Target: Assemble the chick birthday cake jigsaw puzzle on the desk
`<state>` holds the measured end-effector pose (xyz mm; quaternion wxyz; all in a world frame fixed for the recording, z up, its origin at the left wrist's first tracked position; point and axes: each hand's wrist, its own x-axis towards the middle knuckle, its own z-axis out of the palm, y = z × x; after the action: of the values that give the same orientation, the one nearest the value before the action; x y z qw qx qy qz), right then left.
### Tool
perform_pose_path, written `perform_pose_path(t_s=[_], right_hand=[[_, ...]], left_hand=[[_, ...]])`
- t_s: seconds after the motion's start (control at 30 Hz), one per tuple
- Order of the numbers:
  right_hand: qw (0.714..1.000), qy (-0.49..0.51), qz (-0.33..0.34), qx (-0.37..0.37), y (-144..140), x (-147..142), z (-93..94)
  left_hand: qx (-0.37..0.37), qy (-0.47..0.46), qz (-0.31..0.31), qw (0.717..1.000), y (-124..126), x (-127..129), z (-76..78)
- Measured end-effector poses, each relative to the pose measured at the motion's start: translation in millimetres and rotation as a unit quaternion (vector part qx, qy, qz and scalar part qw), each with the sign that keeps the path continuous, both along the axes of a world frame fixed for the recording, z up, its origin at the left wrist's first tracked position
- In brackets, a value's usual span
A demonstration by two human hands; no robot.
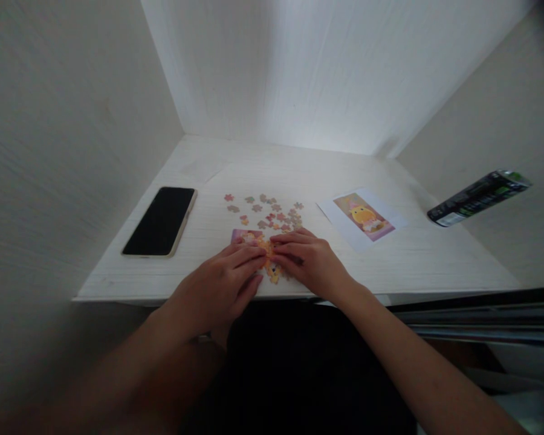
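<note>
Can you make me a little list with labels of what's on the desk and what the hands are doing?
left hand: flat on the joined part of the puzzle, fingers pressing
right hand: flat on the same puzzle, fingertips meeting the left
loose pieces: scattered just behind the hands
picture card: right of the pieces, shows a yellow chick
phone: left, screen dark
can: far right, dark with green, lying tilted
desk: pale wood, walls on three sides

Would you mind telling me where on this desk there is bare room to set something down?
Bare patches: the back of the desk behind the loose puzzle pieces; the front strip between the phone and the left hand; the front right corner past the reference picture. The middle is crowded, where both hands, the right hand too, press the joined puzzle.
</note>
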<state>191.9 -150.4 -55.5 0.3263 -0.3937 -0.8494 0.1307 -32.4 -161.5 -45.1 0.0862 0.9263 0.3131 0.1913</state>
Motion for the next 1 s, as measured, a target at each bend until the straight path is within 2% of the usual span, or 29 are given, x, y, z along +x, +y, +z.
perform_pose_path(t_s=[0.43,1.0], right_hand=[[0.997,-0.065,-0.014,0.040,-4,-2,4.8],[0.995,-0.089,-0.041,0.035,-11,-10,10.9]], left_hand=[[0.018,-0.011,-0.010,1.000,-1,2,2.8],[0.011,0.009,-0.006,1.000,-1,1,1.6]])
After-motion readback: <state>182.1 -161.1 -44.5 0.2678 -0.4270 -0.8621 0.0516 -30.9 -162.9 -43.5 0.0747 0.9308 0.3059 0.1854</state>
